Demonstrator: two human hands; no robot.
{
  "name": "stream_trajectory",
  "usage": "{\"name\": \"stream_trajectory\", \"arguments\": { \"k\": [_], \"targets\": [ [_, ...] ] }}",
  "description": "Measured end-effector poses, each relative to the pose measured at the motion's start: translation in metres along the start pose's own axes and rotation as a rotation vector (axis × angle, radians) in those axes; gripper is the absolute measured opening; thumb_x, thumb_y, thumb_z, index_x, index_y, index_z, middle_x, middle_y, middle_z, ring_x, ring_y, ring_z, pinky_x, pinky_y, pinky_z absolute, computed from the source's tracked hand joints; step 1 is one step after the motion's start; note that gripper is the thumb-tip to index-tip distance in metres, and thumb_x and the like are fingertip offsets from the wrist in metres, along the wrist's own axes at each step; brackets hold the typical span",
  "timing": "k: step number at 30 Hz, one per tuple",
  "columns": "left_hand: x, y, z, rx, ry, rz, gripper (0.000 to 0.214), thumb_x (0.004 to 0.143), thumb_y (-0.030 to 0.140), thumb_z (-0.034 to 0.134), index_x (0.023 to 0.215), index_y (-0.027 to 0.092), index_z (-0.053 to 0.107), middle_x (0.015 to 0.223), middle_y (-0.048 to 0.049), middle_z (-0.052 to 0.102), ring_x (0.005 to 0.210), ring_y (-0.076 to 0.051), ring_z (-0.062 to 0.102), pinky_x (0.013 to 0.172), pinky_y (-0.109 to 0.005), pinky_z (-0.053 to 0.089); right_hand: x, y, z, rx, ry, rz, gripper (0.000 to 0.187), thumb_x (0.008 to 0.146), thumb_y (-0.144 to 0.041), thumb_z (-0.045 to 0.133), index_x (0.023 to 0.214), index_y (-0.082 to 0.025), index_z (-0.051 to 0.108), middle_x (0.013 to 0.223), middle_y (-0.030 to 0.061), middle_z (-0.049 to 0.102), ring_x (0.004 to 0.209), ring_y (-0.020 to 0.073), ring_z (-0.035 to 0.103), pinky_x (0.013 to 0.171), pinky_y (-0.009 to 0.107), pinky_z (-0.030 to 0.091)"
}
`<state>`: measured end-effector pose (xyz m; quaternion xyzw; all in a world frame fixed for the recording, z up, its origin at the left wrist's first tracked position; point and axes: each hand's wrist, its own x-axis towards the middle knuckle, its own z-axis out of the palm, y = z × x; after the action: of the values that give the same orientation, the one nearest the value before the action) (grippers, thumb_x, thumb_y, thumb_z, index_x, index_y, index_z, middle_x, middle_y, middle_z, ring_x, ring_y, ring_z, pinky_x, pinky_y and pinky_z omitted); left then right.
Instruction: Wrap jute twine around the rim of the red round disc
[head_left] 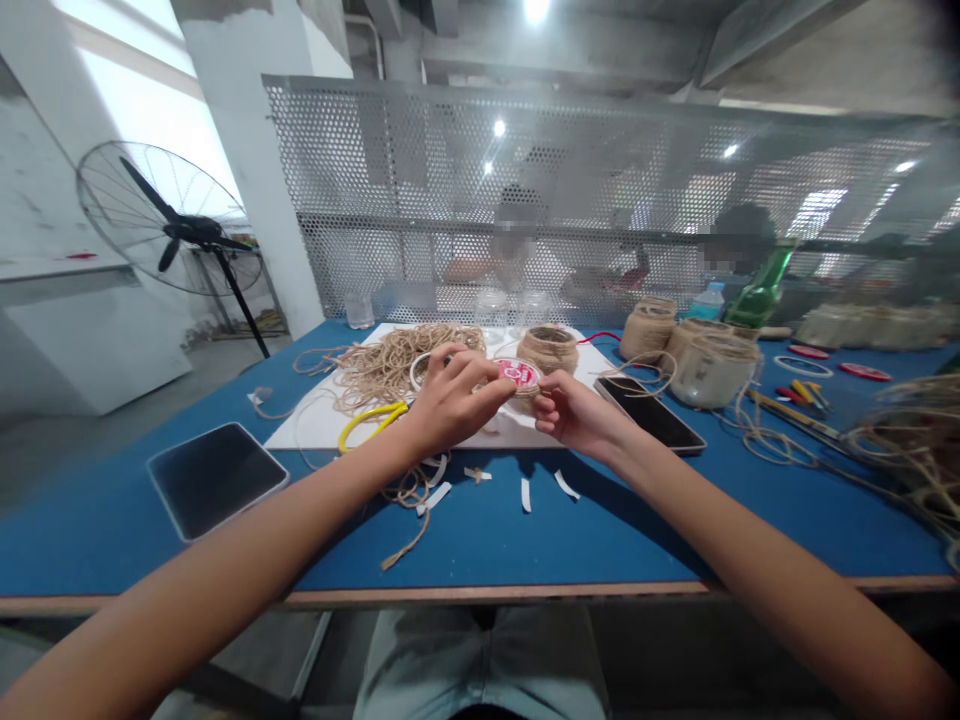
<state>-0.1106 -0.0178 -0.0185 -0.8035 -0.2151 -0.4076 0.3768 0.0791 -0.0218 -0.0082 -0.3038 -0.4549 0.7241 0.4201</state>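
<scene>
I watch through a single camera on the wearer's head, facing forward and down across the blue flat table (487, 550), with the bare left hand (454, 405) and bare right hand (576, 416) close by at centre. The pale cloth trousers (420, 660) show at six o'clock; the grey perforated metal screen (600, 190) stands farther off at twelve, the black wire-caged fan (196, 232) at ten.

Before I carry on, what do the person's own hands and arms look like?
The left hand and right hand are bare, without gloves. Both forearms are uncovered, with no sleeve, watch or bracelet showing. No ring or marking can be made out.
</scene>
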Motion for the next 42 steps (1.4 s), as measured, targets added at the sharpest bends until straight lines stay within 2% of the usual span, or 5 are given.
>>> {"name": "stream_trajectory", "arguments": {
  "k": [7,10,15,33,42],
  "targets": [
    [-0.001,0.000,0.000,-0.012,0.043,-0.017,0.020,0.076,0.019,0.058,0.094,0.026,0.055,0.081,0.0010,0.059,0.082,-0.015,0.048,0.084,-0.035,0.034,-0.008,0.000,0.008,0.114,-0.107,-0.037,0.025,0.075,-0.038,0.046,0.071,-0.016,0.055,0.058,0.0002,0.049,0.054,0.0102,0.044,0.058,0.025,0.041],
    [0.000,0.001,-0.002,0.002,0.029,-0.012,0.018,0.076,0.019,0.057,0.092,0.025,0.056,0.079,0.0015,0.059,0.080,-0.014,0.048,0.084,-0.035,0.033,-0.010,0.007,0.011,0.069,-0.131,-0.099,0.019,0.075,-0.036,0.052,0.074,-0.017,0.056,0.063,-0.0001,0.051,0.058,0.0105,0.047,0.062,0.026,0.042],
    [-0.001,0.003,-0.001,0.006,0.014,0.010,0.020,0.076,0.018,0.056,0.094,0.025,0.055,0.080,0.0014,0.060,0.079,-0.014,0.047,0.086,-0.035,0.033,-0.008,0.019,0.014,-0.051,-0.097,-0.196,0.014,0.074,-0.029,0.057,0.068,-0.017,0.052,0.056,-0.0035,0.046,0.051,0.0082,0.042,0.052,0.023,0.039],
    [0.001,0.003,-0.005,0.026,-0.066,0.053,0.016,0.077,0.026,0.055,0.093,0.026,0.056,0.081,0.0015,0.060,0.082,-0.015,0.048,0.089,-0.037,0.030,-0.003,0.016,0.009,-0.082,-0.034,-0.126,0.020,0.075,-0.029,0.048,0.060,-0.016,0.049,0.049,-0.0025,0.048,0.042,0.0077,0.039,0.046,0.024,0.038],
    [-0.001,-0.002,-0.002,0.048,-0.029,0.082,0.020,0.077,0.020,0.055,0.095,0.028,0.055,0.079,0.0025,0.059,0.079,-0.013,0.049,0.087,-0.036,0.031,-0.003,0.012,0.009,-0.019,-0.066,-0.090,0.020,0.076,-0.023,0.047,0.057,-0.016,0.047,0.049,-0.0039,0.044,0.041,0.0059,0.035,0.042,0.022,0.032]
  ]
}}
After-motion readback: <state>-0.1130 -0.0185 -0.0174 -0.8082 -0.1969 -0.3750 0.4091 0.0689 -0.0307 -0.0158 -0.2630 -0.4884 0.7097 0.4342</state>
